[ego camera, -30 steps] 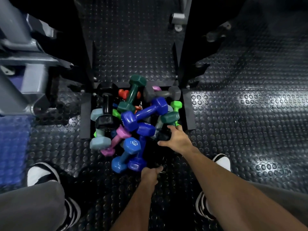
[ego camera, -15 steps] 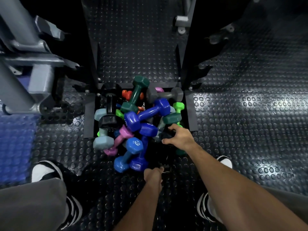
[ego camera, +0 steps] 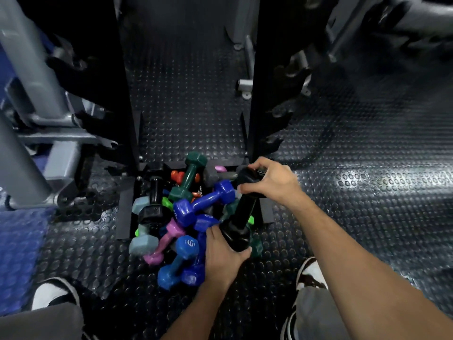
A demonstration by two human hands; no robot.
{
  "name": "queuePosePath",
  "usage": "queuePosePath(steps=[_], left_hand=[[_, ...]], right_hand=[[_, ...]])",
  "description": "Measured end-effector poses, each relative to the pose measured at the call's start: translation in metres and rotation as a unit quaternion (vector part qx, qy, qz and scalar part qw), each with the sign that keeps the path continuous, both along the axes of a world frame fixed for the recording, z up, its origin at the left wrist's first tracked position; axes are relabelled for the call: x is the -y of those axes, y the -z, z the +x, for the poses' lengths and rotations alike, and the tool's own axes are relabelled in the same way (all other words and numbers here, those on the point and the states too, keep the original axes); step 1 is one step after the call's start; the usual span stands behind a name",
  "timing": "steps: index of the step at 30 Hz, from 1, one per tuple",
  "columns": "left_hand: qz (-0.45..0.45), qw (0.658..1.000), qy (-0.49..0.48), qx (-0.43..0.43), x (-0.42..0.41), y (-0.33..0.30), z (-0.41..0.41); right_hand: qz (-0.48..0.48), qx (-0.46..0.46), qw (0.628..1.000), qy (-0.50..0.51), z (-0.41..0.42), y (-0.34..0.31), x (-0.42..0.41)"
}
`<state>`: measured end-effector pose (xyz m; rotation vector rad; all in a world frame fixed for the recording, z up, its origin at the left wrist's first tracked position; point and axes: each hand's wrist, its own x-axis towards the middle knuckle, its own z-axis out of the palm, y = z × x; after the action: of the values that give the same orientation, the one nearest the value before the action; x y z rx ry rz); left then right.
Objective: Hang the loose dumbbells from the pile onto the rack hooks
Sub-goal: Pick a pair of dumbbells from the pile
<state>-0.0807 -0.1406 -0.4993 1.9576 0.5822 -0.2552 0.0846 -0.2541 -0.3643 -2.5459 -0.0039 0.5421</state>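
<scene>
Since the earlier frame: black hex-ended rubber dumbbell [ego camera: 241, 212] raised off the pile.

Head view. Right hand [ego camera: 272, 180] closed over its far head, left hand [ego camera: 224, 253] wrapped under its near head. Long axis runs near-to-far, far end higher, above the right edge of the multicoloured dumbbell pile [ego camera: 186, 217]. Black rack upright with hooks [ego camera: 259, 94] stands directly beyond; right hand nearer.
</scene>
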Motion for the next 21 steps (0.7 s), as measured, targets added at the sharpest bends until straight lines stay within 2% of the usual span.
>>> queuePosePath(steps=[4, 7, 9, 13, 14, 18, 21], left_hand=[[-0.033, 0.998, 0.005, 0.059, -0.008, -0.017, 0.014], [-0.067, 0.994, -0.019, 0.082, -0.004, -0.028, 0.016], [-0.099, 0.991, -0.027, 0.086, 0.003, -0.035, 0.017], [-0.159, 0.983, -0.075, 0.061, 0.026, -0.041, 0.018], [-0.152, 0.984, -0.081, 0.05, 0.032, -0.042, 0.017], [-0.093, 0.995, -0.044, 0.006, 0.041, -0.03, 0.006], [-0.158, 0.987, 0.019, -0.007, 0.028, -0.016, 0.001]], right_hand=[[0.068, 0.006, 0.996, 0.055, 0.008, -0.022, 0.007], [0.18, 0.012, 0.976, 0.125, 0.011, -0.021, 0.012], [0.276, -0.01, 0.944, 0.183, 0.009, -0.014, 0.018], [0.453, -0.114, 0.849, 0.247, -0.009, 0.016, 0.032], [0.464, -0.147, 0.839, 0.244, -0.013, 0.027, 0.031], [0.373, -0.247, 0.866, 0.223, -0.035, 0.088, 0.026], [0.411, -0.247, 0.835, 0.27, -0.045, 0.124, 0.03]])
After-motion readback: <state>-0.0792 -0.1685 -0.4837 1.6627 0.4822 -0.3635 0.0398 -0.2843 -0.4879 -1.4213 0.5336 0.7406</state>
